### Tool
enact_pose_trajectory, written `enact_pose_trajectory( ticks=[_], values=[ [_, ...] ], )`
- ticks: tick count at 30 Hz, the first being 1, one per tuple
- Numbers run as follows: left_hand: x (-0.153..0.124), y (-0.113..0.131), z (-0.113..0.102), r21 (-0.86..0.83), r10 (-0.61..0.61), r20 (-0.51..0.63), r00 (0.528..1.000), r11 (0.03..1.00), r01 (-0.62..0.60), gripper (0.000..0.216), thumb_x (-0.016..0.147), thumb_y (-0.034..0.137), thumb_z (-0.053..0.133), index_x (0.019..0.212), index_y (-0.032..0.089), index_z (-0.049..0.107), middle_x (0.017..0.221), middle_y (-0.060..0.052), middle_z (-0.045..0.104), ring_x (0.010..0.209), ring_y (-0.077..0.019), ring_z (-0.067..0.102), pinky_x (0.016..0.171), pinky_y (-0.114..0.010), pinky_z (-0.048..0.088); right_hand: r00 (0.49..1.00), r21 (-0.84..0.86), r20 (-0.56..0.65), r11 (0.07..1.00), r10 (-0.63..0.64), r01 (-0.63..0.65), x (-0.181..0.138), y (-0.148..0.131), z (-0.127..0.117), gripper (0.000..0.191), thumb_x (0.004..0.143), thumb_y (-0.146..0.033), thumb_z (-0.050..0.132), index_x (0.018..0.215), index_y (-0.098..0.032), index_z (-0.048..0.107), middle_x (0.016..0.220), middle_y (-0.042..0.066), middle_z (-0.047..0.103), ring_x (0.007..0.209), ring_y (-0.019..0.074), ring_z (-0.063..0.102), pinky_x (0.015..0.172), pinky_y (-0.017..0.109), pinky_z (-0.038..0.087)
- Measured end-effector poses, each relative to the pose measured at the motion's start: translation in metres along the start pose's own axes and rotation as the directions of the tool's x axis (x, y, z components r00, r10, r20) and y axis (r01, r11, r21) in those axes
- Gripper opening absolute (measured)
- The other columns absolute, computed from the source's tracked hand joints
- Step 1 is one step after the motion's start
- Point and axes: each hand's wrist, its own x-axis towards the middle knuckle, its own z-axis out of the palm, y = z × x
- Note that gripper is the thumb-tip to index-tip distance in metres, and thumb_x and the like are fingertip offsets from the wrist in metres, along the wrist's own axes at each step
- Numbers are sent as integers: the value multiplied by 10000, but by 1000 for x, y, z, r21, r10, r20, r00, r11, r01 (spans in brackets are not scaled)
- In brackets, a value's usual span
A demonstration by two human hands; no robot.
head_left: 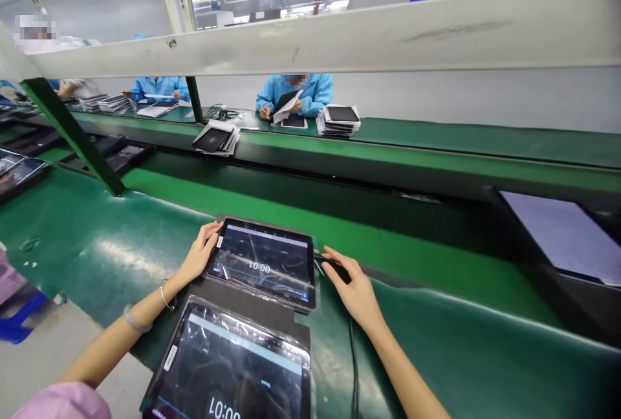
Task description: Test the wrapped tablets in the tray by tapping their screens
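Note:
A tablet (264, 264) with "00:01" on its lit screen lies on a dark grey foam pad (233, 294), its readout upside down to me. My left hand (202, 251) grips its left edge, fingers bent over the corner. At the opposite edge, my right hand (356, 290) pinches a black cable plug, mostly hidden by the fingers. The plug's tip is at the tablet's side; whether it is inserted I cannot tell. A black cable (354, 361) runs down from that hand. Nearer me, a second film-covered tablet (237, 361) also reads "00:01".
The green bench (436, 322) borders a lower green conveyor belt (272, 212). A lit tablet (563, 231) rests on the belt at right. A white beam (310, 44) crosses above. Opposite, a co-worker in blue (317, 92) handles a tablet beside a stack of tablets (338, 121).

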Motion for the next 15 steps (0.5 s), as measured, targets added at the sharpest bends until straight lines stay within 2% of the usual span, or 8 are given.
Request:
enact_pose_trajectory(
  ticks=[3,5,7,9,10,11,14,15],
  values=[
    [0,9,-6,48,21,44,999,999,-23,563,1017,555,518,1445,213,387,1562,-158,444,1489,-270,377,1262,-491,252,999,-28,41,999,-28,29,0,0,1,455,960,-633,668,1228,-272,739,1211,87,676,1168,340,572,1066,519,407],
    [2,21,-11,136,34,156,987,989,-55,886,819,629,777,1516,261,373,1640,-152,322,1552,-362,209,1269,-606,118,999,-39,45,999,-28,30,1,2,1,429,966,-638,659,1188,-284,754,1198,74,682,1158,340,578,1062,520,403],
    [11,36,-15,282,41,358,933,948,-150,1228,601,654,924,1600,332,287,1707,-134,125,1563,-438,-10,1213,-707,-62,999,-45,41,999,-22,23,1,4,0,410,973,-639,646,1160,-293,762,1181,63,686,1149,339,585,1063,516,400],
    [28,50,-17,397,16,543,840,876,-274,1397,530,665,949,1645,361,163,1714,-127,-37,1532,-475,-143,1134,-759,-168,999,-47,37,999,-15,17,2,6,-1,403,979,-640,633,1138,-295,768,1180,58,686,1140,336,593,1061,506,401],
    [38,56,-17,427,7,587,810,847,-317,1402,555,651,943,1652,359,120,1708,-129,-76,1523,-483,-164,1108,-778,-182,999,-48,35,999,-11,13,2,7,-1,403,979,-639,629,1133,-294,770,1182,58,684,1137,335,597,1058,500,403],
    [48,62,-17,448,13,582,813,830,-334,1359,604,613,934,1654,358,110,1707,-126,-81,1521,-482,-170,1095,-789,-184,999,-49,35,999,-6,7,2,7,-2,405,978,-639,627,1129,-292,772,1184,59,684,1134,334,601,1055,493,405],
    [68,79,-18,480,78,453,888,818,-317,1084,827,509,807,1651,372,115,1714,-86,-56,1544,-415,-166,1121,-777,-160,999,-46,28,998,33,-31,3,8,-5,421,968,-653,615,1083,-285,783,1180,63,687,1132,338,607,1059,479,400],
    [69,83,-17,464,92,442,892,827,-316,1057,858,514,777,1652,372,94,1715,-79,-52,1549,-395,-163,1140,-763,-145,999,-43,23,998,50,-49,4,9,-5,431,961,-664,609,1059,-284,786,1171,64,690,1131,342,608,1063,478,396]
  ],
)
